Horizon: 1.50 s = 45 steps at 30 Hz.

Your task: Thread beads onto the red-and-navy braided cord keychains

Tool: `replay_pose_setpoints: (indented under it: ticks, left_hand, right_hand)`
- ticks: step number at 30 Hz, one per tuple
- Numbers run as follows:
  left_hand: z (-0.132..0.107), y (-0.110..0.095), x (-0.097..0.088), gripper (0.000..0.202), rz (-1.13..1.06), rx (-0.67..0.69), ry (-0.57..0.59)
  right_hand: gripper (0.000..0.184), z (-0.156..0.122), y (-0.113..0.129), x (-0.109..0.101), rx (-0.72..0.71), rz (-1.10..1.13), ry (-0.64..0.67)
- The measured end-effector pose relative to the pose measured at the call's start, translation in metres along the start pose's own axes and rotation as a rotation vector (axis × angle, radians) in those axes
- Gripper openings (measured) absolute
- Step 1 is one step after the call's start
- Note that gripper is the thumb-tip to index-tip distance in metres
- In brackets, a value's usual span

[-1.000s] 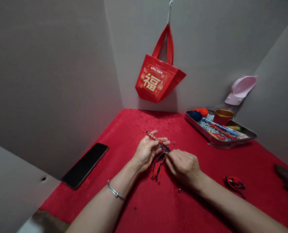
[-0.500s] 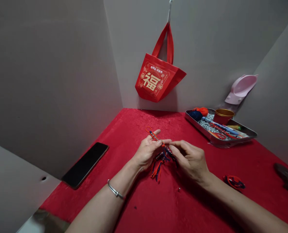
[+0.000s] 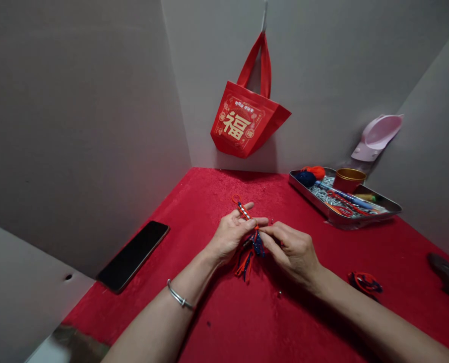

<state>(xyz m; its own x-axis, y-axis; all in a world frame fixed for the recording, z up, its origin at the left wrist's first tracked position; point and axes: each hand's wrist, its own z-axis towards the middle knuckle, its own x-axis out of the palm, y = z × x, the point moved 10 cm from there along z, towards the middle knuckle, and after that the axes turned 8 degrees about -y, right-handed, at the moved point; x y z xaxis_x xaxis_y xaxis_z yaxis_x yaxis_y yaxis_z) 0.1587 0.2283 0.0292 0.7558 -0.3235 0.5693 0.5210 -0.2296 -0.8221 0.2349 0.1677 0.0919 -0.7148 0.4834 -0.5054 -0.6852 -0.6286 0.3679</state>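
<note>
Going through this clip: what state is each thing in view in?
Left hand: holding the braided red-and-navy cord
Right hand: fingertips at the cord's navy strands
Phone: lying flat, screen dark
Red tote bag: hanging from a wall hook
Metal tray: holding screws, yarn balls, a cup

- Dim, even light with no clear source
- Soft shadows under the left hand [image 3: 230,234] and right hand [image 3: 292,252] on the red cloth [image 3: 194,201]
- Grey wall [image 3: 76,126] bends at the frame edges
- Faint glare along the metal tray rim [image 3: 322,206]

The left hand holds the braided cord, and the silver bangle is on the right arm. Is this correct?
Not quite: the bangle is on the left arm, not the right, as the head view shows. The left hand does hold the braided cord.
</note>
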Motion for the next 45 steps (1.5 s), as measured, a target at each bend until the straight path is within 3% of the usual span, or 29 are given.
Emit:
replay_pose_setpoints:
  ticks: [9, 14, 23, 45]
  left_hand:
    - [-0.003, -0.004, 0.007, 0.041, -0.03, 0.027, 0.016]
    - [-0.002, 0.005, 0.004, 0.031, 0.016, -0.036, 0.01]
    - [-0.001, 0.0, -0.005, 0.046, 0.184, -0.003, -0.057]
    - [-0.001, -0.001, -0.002, 0.042, 0.114, 0.011, -0.031]
  right_hand:
    - [0.016, 0.0, -0.005, 0.004, 0.025, -0.006, 0.012]
    - [0.017, 0.002, -0.009, -0.001, 0.061, -0.015, -0.033]
    - [0.016, 0.001, -0.003, -0.002, -0.008, -0.075, -0.057]
    - [0.014, 0.002, 0.002, -0.004, -0.027, -0.052, -0.083]
